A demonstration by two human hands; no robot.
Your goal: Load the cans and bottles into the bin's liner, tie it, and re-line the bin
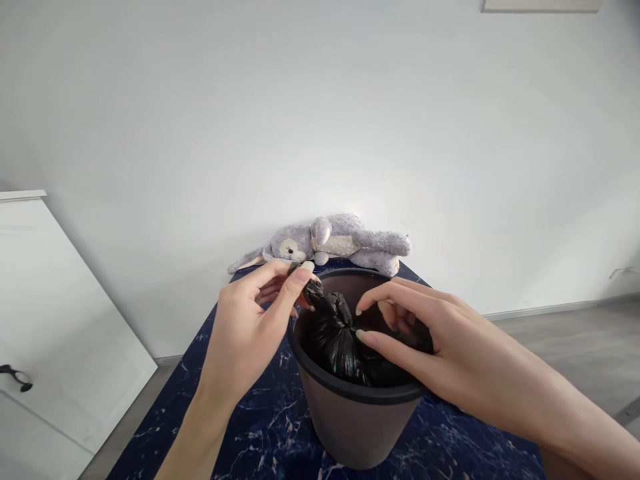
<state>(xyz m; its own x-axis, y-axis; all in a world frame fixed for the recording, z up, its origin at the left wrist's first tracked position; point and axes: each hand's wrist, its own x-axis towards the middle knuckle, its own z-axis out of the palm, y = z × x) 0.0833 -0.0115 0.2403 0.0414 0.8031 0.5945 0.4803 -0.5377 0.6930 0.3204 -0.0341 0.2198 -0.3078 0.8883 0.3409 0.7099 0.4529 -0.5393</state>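
A black garbage bag [337, 347], its top gathered and twisted into a knot, sits inside a dark brown trash bin [360, 423] with a black rim. My left hand [250, 320] pinches the bag's loose end between thumb and fingers, above the bin's left rim. Over the right side of the bin is my right hand [425, 327], thumb and index fingertip apart beside the knot. Nothing shows between those two fingertips; the other fingers curl lower and are partly hidden. Whether the thumb tip touches the bag, I cannot tell.
The bin stands on a table with a dark blue marbled top [265, 427]. Behind it, a grey plush bunny [335, 243] lies on its side by the white wall. To the left is a white cabinet [60, 320] with a black handle [17, 378].
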